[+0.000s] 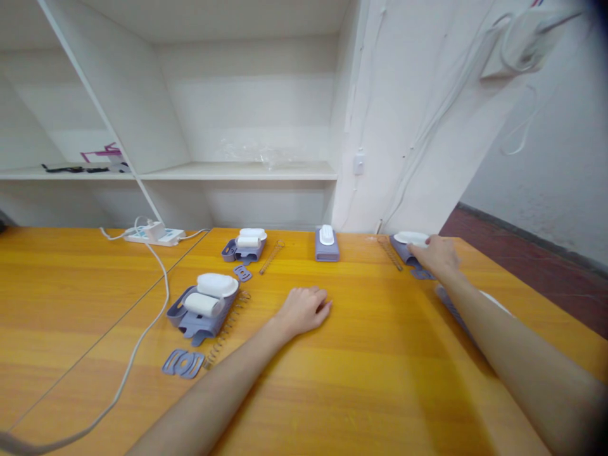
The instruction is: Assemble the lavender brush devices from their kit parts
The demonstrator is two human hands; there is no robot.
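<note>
My right hand [437, 256] reaches to the far right of the table. Its thumb and fingers close on the near right end of a purple box [401, 250] with a white oval piece [411, 238] on top. A flat purple plate [422, 273] lies just below that hand, and a metal spring [390, 253] to its left. My left hand [304, 310] rests palm down on the table, fingers loosely curled, with nothing visible in them. Left of it lie a larger-looking purple box [204, 323], a white roll [203, 304], a white oval piece [217, 285] and a coil spring [228, 329].
Under my right forearm another purple box [458, 310] is partly hidden. At the back stand a purple box with a white top [327, 247] and a similar set of parts [249, 247]. A power strip [154, 234] and white cable [161, 304] are on the left.
</note>
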